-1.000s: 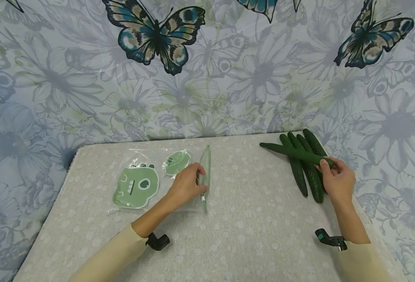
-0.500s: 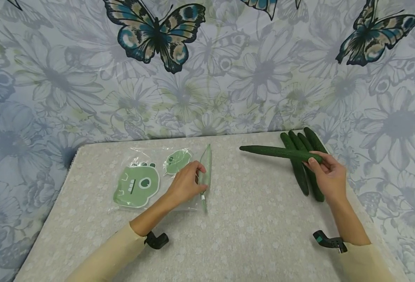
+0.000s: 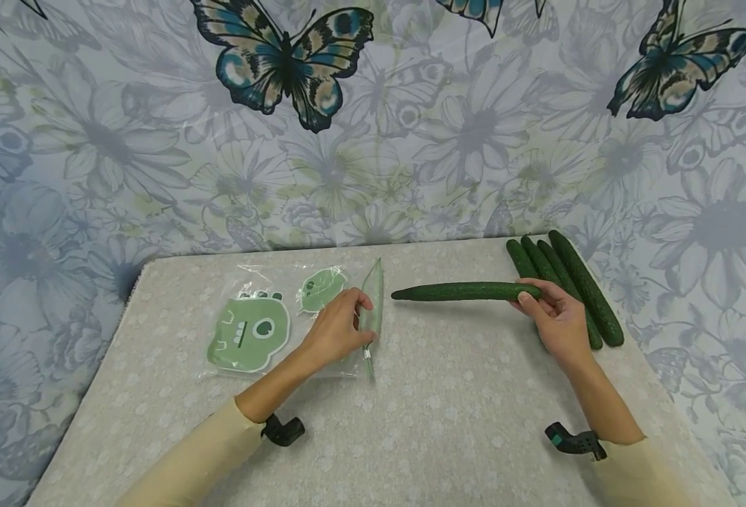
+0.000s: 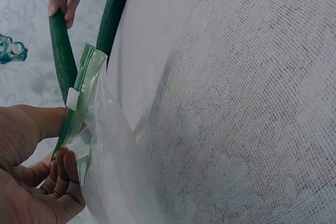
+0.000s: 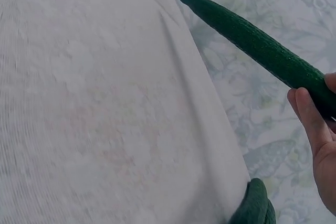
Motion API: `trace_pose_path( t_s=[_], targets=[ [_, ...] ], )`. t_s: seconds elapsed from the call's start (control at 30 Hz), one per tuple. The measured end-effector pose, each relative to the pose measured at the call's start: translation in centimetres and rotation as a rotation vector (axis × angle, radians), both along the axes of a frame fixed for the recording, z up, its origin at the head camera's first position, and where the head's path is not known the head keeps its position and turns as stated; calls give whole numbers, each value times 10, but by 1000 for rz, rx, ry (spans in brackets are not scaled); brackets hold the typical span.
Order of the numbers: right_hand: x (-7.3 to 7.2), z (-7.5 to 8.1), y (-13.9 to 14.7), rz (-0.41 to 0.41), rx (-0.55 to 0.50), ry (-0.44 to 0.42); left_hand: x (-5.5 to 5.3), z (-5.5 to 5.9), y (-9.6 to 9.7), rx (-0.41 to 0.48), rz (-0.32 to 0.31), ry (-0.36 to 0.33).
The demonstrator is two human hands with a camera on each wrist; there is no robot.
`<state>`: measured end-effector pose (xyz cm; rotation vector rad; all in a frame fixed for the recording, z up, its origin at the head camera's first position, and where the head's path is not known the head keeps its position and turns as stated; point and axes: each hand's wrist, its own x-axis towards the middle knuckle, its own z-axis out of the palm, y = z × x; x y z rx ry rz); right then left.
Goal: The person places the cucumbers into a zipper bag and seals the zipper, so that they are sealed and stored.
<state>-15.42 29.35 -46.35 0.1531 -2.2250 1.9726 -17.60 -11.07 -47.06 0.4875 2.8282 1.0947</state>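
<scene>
My right hand (image 3: 556, 320) pinches one end of a long dark green cucumber (image 3: 461, 291), held level above the table with its free tip pointing left, close to the bag's mouth. My left hand (image 3: 333, 331) grips the mouth edge of a clear zip bag (image 3: 374, 310) printed with green cartoon faces. In the left wrist view the bag's green zip strip carries a white slider (image 4: 73, 98), with the thumb on one side and curled fingers on the other. The bag lies flat behind that hand, and its mouth stands raised and parted.
Several more cucumbers (image 3: 585, 289) lie side by side at the table's back right, just beyond my right hand. A pale patterned cloth covers the table (image 3: 449, 422). Behind it hangs a butterfly and flower print fabric (image 3: 474, 134).
My right hand has lifted the cucumber off the pile and carried it left and slightly nearer me, towards the bag's mouth. The left hand stays in place on the bag.
</scene>
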Motion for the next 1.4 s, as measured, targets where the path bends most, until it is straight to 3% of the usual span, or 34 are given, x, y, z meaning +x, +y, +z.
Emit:
trace_pose_path(
  t_s=[0.57,1.4],
  targets=[
    [-8,-21,-53,119,7,-47,0,3,7,1,-23,17],
    [-20,-30,-116,250,-85,-85,-1,12,14,32,-78,45]
  ],
)
